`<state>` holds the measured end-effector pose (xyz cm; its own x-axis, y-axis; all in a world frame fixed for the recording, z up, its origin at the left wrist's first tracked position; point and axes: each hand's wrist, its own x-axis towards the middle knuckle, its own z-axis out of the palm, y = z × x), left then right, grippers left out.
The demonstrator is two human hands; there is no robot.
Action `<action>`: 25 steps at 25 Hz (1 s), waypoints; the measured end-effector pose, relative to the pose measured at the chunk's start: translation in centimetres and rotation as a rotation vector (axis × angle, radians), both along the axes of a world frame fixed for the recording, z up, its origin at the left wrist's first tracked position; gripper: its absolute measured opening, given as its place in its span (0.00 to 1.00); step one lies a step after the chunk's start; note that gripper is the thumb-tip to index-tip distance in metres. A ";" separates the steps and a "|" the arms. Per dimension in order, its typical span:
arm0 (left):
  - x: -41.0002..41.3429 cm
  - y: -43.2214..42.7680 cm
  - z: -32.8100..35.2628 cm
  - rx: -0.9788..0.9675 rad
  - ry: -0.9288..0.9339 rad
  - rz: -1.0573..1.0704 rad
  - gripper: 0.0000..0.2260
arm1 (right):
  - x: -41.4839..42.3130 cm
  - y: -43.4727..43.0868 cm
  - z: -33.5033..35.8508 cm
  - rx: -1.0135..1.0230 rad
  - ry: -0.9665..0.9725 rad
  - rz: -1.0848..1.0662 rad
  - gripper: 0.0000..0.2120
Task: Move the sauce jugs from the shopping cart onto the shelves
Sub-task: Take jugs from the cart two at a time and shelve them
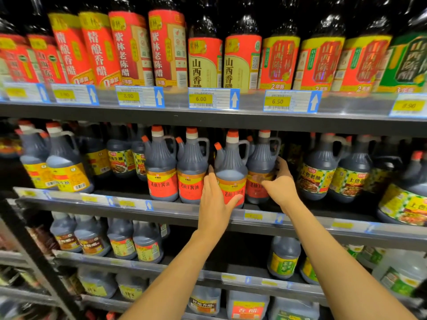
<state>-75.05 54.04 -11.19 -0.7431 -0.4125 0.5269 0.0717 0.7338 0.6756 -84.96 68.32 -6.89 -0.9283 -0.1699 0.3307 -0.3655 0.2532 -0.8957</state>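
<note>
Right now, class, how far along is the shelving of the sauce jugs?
Looks done: two red-labelled jugs stand on the middle shelf. In hand: the left hand grips a third jug, the right hand a fourth jug. Left: cannot tell; the cart is out of view.

Both bare forearms enter from bottom of frame, angle up, converge toward centre. Left hand [215, 202] at centre: palm flat on left side of red-label jug [231, 167], fingers pointing up along it, thumb wrapped across front. Right hand [282, 188] just right of it, slightly higher: fingers curled round far side of neighbouring jug [262, 158], thumb on its label. Hands near each other, not touching.
</note>
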 end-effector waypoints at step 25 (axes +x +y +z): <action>37.0 -32.5 8.1 -0.689 -0.771 0.601 0.34 | 29.3 -30.2 3.0 0.852 0.465 0.449 0.52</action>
<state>-38.09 21.49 -3.08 -0.7457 -0.6076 0.2733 -0.6580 0.7361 -0.1588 -55.68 38.11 -3.86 -0.5362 -0.8072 0.2469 -0.8412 0.4868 -0.2356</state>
